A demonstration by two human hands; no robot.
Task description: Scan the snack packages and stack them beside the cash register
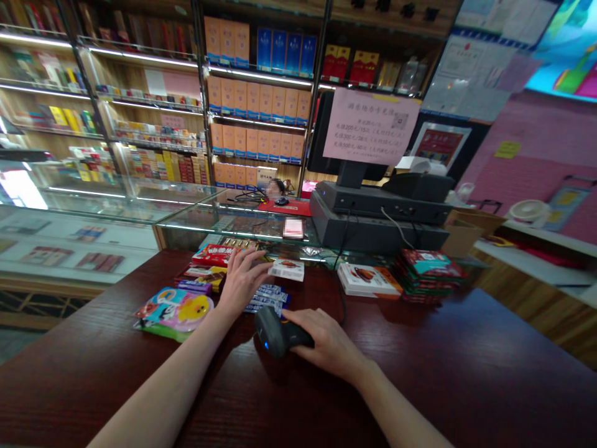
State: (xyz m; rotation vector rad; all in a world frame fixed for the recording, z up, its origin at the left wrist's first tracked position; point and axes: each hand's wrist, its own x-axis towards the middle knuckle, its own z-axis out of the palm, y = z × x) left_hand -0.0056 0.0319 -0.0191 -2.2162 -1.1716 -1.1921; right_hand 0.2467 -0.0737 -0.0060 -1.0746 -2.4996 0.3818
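Note:
My right hand (329, 342) is wrapped around the handle of a black barcode scanner (272, 331), whose head points left and shows a small blue light. Ahead of it, my left hand (243, 277) has its fingers stretched out and apart beside a heap of packaged snacks. The fingertips are at the left edge of a small white box (290, 270); whether they touch it, I cannot tell. Blue-and-white packets (268, 298) lie beneath and to the right of this hand. To its left are a red snack packet (212, 254) and a colourful cartoon-animal pack (180, 309).
At the back stands a black cash register with a monitor (345, 180), a pink paper sign (370, 126) on it. A white-and-orange box (368, 281) and a stack of red-green packets (430, 274) sit right. Glass display cases (116, 214) border the wooden counter (420, 379).

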